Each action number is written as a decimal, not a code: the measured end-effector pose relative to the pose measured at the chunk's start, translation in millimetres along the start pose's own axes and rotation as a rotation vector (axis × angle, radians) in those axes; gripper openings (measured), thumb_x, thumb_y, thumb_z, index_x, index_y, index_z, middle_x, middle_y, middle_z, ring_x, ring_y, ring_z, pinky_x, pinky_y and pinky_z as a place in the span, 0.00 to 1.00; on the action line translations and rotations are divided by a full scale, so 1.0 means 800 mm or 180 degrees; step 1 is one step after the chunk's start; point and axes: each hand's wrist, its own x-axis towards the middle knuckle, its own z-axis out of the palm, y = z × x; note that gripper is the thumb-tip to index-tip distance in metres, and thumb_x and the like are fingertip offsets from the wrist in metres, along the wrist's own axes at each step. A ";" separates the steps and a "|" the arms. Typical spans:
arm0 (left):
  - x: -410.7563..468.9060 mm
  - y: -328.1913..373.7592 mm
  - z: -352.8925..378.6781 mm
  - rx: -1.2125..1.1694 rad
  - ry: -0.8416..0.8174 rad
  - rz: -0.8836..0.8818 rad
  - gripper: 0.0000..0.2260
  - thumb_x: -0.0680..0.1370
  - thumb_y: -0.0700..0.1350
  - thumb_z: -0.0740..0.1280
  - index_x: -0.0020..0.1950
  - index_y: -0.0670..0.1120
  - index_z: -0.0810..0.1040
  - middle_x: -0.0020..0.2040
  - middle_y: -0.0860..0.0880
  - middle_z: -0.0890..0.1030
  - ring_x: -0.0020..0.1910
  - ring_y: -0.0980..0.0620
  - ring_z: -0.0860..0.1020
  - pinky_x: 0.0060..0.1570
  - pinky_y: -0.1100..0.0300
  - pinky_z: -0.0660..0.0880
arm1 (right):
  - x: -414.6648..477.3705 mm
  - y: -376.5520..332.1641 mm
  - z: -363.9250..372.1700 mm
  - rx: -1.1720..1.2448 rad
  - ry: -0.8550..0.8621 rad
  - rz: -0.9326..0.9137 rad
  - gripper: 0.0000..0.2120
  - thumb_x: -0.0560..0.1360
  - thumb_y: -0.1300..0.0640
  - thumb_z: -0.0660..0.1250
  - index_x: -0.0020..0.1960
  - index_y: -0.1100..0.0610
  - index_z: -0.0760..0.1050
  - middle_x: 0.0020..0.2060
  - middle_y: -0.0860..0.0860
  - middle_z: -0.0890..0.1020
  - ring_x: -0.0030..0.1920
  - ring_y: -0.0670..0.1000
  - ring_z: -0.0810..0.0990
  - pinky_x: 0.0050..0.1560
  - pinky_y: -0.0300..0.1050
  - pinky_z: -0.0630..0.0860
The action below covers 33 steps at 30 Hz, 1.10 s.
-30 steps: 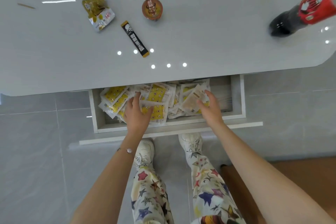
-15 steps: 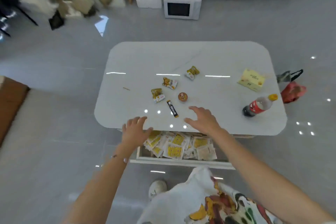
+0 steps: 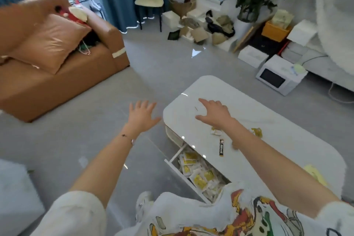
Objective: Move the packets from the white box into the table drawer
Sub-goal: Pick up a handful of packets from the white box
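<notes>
Grey floor tiles and a brown sofa (image 3: pixel 63 74) now fill the view, because your head has lifted from the drawer to the room. One second ago both your hands were down among the packets; now your left hand (image 3: pixel 142 116) hangs over the floor and your right hand (image 3: pixel 214 114) hangs over the white desk (image 3: pixel 277 113), both with fingers (image 3: pixel 134 106) spread and released, holding nothing. The drawer (image 3: pixel 178 171) stands open under the desk edge, and the yellow packets (image 3: pixel 199 172) lie inside it in a loose pile. I judge that this load is delivered and you are turning to look for more. The white box is not clear to me: several white boxes stand on the floor near the microwave (image 3: pixel 278 79), and I cannot tell which one is meant. A few snack wrappers and a black stick sachet (image 3: pixel 221 147) lie on the desk; they seem not part of the job
</notes>
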 end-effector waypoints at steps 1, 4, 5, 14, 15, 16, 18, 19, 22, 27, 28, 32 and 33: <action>-0.008 -0.024 -0.007 -0.0010 0.0017 -0.0110 0.31 0.78 0.64 0.56 0.78 0.53 0.53 0.78 0.47 0.54 0.77 0.43 0.50 0.74 0.41 0.46 | 0.008 -0.023 -0.006 -0.0053 -0.0003 -0.0098 0.36 0.75 0.37 0.61 0.78 0.47 0.52 0.71 0.55 0.67 0.71 0.59 0.63 0.66 0.56 0.63; -0.029 -0.100 -0.020 -0.0132 0.0090 -0.0443 0.31 0.78 0.63 0.56 0.78 0.53 0.53 0.79 0.48 0.53 0.77 0.43 0.49 0.74 0.41 0.45 | 0.031 -0.096 -0.019 -0.0233 0.0030 -0.0427 0.35 0.74 0.38 0.62 0.77 0.47 0.55 0.71 0.54 0.67 0.71 0.59 0.63 0.67 0.55 0.63; -0.036 -0.126 -0.022 -0.0165 0.0088 -0.0549 0.31 0.78 0.64 0.56 0.78 0.53 0.53 0.79 0.48 0.52 0.77 0.43 0.49 0.74 0.41 0.45 | 0.040 -0.122 -0.023 -0.0283 0.0022 -0.0534 0.35 0.75 0.38 0.62 0.77 0.47 0.55 0.72 0.54 0.67 0.72 0.59 0.62 0.67 0.55 0.62; -0.121 -0.358 -0.023 -0.0428 0.0128 -0.1491 0.32 0.78 0.63 0.58 0.78 0.54 0.53 0.79 0.48 0.52 0.77 0.43 0.48 0.74 0.41 0.45 | 0.107 -0.394 -0.014 -0.0539 -0.0102 -0.1370 0.37 0.75 0.39 0.62 0.78 0.46 0.51 0.72 0.55 0.66 0.72 0.59 0.62 0.69 0.55 0.62; -0.130 -0.384 -0.024 -0.0433 0.0114 -0.1574 0.32 0.78 0.63 0.58 0.78 0.54 0.53 0.79 0.48 0.52 0.77 0.43 0.48 0.74 0.41 0.44 | 0.114 -0.426 -0.010 -0.0550 -0.0108 -0.1434 0.37 0.75 0.38 0.62 0.78 0.46 0.51 0.72 0.55 0.66 0.73 0.59 0.62 0.69 0.55 0.62; -0.139 -0.410 -0.024 -0.0438 0.0106 -0.1659 0.32 0.78 0.63 0.58 0.78 0.54 0.52 0.79 0.48 0.51 0.77 0.43 0.48 0.74 0.41 0.44 | 0.120 -0.457 -0.007 -0.0567 -0.0117 -0.1494 0.37 0.75 0.38 0.62 0.78 0.46 0.51 0.72 0.54 0.66 0.73 0.59 0.61 0.68 0.55 0.61; -0.155 -0.456 -0.025 -0.0452 0.0111 -0.1821 0.32 0.78 0.63 0.57 0.78 0.54 0.51 0.79 0.48 0.51 0.77 0.43 0.48 0.74 0.41 0.44 | 0.130 -0.514 0.001 -0.0601 -0.0161 -0.1624 0.37 0.75 0.38 0.61 0.78 0.46 0.51 0.73 0.54 0.66 0.73 0.59 0.61 0.68 0.56 0.62; -0.163 -0.477 -0.025 -0.0471 0.0124 -0.1903 0.32 0.78 0.63 0.57 0.78 0.53 0.51 0.79 0.48 0.51 0.77 0.43 0.48 0.74 0.41 0.45 | 0.134 -0.541 0.005 -0.0621 -0.0191 -0.1708 0.36 0.76 0.38 0.61 0.78 0.46 0.50 0.73 0.54 0.65 0.73 0.59 0.61 0.68 0.56 0.62; -0.185 -0.528 -0.019 -0.0588 0.0140 -0.2168 0.32 0.78 0.63 0.56 0.78 0.54 0.51 0.79 0.48 0.50 0.77 0.43 0.48 0.74 0.41 0.45 | 0.144 -0.610 0.017 -0.0682 -0.0276 -0.1956 0.36 0.76 0.38 0.61 0.78 0.46 0.51 0.73 0.54 0.65 0.73 0.59 0.60 0.68 0.57 0.62; -0.212 -0.596 0.000 -0.0842 0.0032 -0.2648 0.32 0.78 0.64 0.55 0.78 0.54 0.50 0.79 0.48 0.49 0.77 0.43 0.47 0.73 0.40 0.44 | 0.179 -0.710 0.037 -0.0878 -0.0404 -0.2293 0.36 0.76 0.38 0.61 0.78 0.47 0.51 0.73 0.53 0.64 0.73 0.58 0.59 0.68 0.56 0.62; -0.215 -0.607 0.004 -0.0896 0.0027 -0.2734 0.32 0.79 0.64 0.55 0.79 0.54 0.50 0.79 0.48 0.49 0.77 0.43 0.47 0.73 0.41 0.43 | 0.188 -0.729 0.041 -0.0927 -0.0435 -0.2373 0.36 0.76 0.38 0.61 0.78 0.47 0.51 0.73 0.53 0.64 0.73 0.58 0.59 0.68 0.56 0.62; -0.220 -0.656 0.026 -0.1000 -0.0044 -0.3071 0.32 0.78 0.64 0.54 0.79 0.53 0.50 0.79 0.47 0.50 0.77 0.42 0.48 0.73 0.40 0.44 | 0.229 -0.801 0.057 -0.1056 -0.0510 -0.2670 0.36 0.75 0.38 0.62 0.78 0.47 0.51 0.73 0.53 0.64 0.73 0.58 0.59 0.68 0.56 0.62; -0.219 -0.670 0.031 -0.1004 -0.0085 -0.3171 0.32 0.79 0.64 0.54 0.79 0.53 0.50 0.79 0.47 0.50 0.77 0.42 0.48 0.73 0.40 0.45 | 0.242 -0.818 0.060 -0.1071 -0.0533 -0.2736 0.36 0.76 0.38 0.62 0.78 0.47 0.52 0.73 0.53 0.64 0.73 0.58 0.59 0.68 0.56 0.62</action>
